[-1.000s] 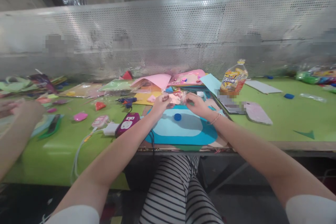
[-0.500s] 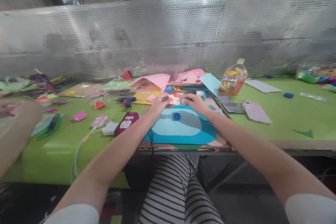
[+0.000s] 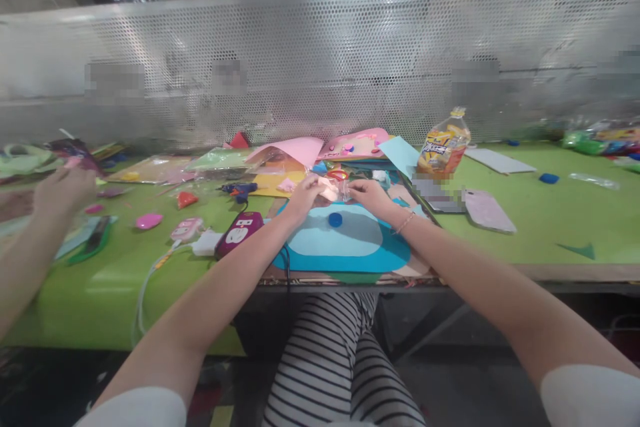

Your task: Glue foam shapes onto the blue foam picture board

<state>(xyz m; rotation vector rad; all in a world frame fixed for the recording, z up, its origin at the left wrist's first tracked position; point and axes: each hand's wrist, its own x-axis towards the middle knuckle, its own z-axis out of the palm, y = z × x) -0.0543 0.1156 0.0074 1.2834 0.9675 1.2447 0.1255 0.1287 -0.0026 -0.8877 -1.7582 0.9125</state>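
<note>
My left hand (image 3: 306,192) and my right hand (image 3: 369,195) meet over the far edge of a blue felt piece (image 3: 350,243). Both are pinched on a small clear plastic bag of pink pieces (image 3: 334,189) held between them. A small round blue cap (image 3: 335,219) lies on the light blue oval just below the hands. A bracelet circles my right wrist.
A green table (image 3: 540,227) carries felt sheets (image 3: 295,150), a drink bottle (image 3: 444,147), a blue glue gun (image 3: 240,190), a purple power strip (image 3: 235,233) and a pink phone case (image 3: 487,210). Another person's hand (image 3: 63,190) is raised at far left. A perforated metal screen (image 3: 320,60) backs the table.
My hands have stayed pinched on the bag and shifted slightly away from me. The other person's hand at far left has risen and moved right.
</note>
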